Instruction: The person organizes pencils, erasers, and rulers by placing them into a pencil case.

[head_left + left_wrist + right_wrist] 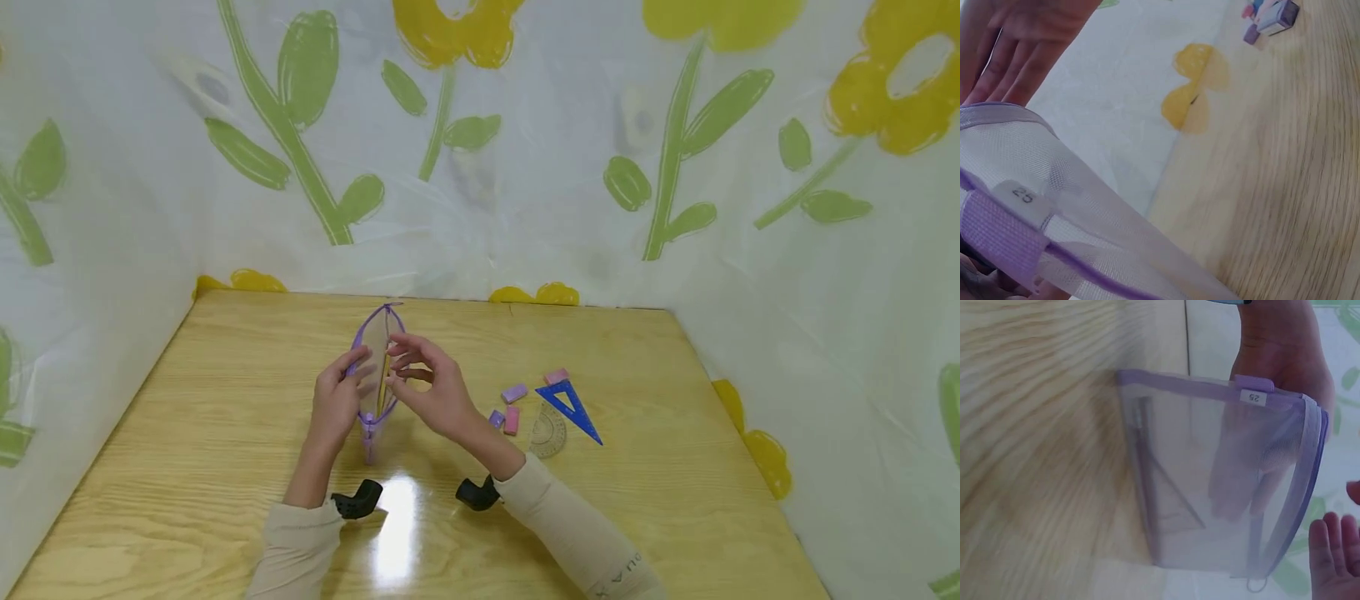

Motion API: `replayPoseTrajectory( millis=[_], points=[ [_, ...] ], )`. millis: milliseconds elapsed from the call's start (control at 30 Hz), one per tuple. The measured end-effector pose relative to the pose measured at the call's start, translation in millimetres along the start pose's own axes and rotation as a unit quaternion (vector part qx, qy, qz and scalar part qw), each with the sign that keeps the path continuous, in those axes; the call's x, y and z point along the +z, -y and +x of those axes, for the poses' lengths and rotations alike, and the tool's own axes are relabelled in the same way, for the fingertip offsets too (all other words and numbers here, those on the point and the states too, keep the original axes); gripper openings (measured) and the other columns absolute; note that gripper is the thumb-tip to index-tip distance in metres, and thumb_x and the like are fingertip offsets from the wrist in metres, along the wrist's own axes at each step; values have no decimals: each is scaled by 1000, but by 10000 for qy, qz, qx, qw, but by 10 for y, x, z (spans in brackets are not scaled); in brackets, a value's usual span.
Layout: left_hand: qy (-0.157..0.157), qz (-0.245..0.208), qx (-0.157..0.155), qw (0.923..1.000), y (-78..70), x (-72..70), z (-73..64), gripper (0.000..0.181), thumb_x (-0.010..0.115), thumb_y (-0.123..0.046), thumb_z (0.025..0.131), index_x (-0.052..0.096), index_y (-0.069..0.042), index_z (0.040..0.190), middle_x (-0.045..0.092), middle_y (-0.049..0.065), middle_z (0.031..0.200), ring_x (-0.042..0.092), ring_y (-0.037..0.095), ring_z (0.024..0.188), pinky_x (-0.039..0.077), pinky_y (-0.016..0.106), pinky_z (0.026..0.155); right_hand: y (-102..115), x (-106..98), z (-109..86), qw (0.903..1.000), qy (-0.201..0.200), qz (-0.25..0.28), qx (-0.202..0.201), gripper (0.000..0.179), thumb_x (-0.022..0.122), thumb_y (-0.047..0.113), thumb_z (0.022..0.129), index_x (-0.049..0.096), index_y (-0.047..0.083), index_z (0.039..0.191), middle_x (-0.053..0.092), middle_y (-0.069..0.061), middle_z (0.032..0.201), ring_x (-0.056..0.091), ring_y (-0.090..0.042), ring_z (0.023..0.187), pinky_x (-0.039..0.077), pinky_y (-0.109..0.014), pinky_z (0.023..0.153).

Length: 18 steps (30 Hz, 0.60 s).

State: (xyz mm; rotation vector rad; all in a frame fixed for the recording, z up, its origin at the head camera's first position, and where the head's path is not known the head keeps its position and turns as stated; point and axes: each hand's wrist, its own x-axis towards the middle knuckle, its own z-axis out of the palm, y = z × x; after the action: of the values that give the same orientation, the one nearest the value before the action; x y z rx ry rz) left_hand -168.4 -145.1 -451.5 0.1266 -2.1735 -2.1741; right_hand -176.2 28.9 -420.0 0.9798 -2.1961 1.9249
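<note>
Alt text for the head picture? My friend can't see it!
A person's left hand holds an open, purple-rimmed mesh pouch at a wooden table, while the empty right hand is by its opening. A long yellow stick shows inside. To the right lie a blue triangle, a clear protractor and pink and purple blocks.

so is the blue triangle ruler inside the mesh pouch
No, the blue triangle ruler lies on the table, right of the pouch.
</note>
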Motion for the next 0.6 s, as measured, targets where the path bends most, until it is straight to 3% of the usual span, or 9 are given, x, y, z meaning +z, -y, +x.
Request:
replayPoseTrajectory(
  millis=[133,300,500,600],
  points=[
    [77,53,-28,10000,18,-17,-11,49,28,2,102,38,11,150,41,24,156,48,38,139,47,44,112,121,-87,-121,9997,214,-85,-57,49,64,-9,92,51,-8,140,62,-28,122,62,-46,107,59,-51,96],
    [187,177,-135,9996,33,-31,-39,49,27,2,104,37,11,151,39,24,157,46,38,140,45,45,114,91,-199,-255,9993,287,7,222,47,63,-11,92,52,-10,137,62,-31,121,61,-48,107,57,-57,96],
    [196,141,-64,9997,25,-23,-32,51,25,3,102,37,11,151,39,23,157,48,37,138,47,44,112,-131,-328,-383,9993,115,-27,367,46,64,-12,91,55,-8,136,63,-30,119,62,-49,107,57,-58,95],
    [126,104,-47,9999,-3,-14,-2,49,27,3,103,38,11,150,41,23,156,49,37,136,49,42,111,-298,-427,-445,9990,122,-59,417,48,67,-9,91,57,-2,137,65,-23,120,62,-48,107,59,-50,95]
  ],
)
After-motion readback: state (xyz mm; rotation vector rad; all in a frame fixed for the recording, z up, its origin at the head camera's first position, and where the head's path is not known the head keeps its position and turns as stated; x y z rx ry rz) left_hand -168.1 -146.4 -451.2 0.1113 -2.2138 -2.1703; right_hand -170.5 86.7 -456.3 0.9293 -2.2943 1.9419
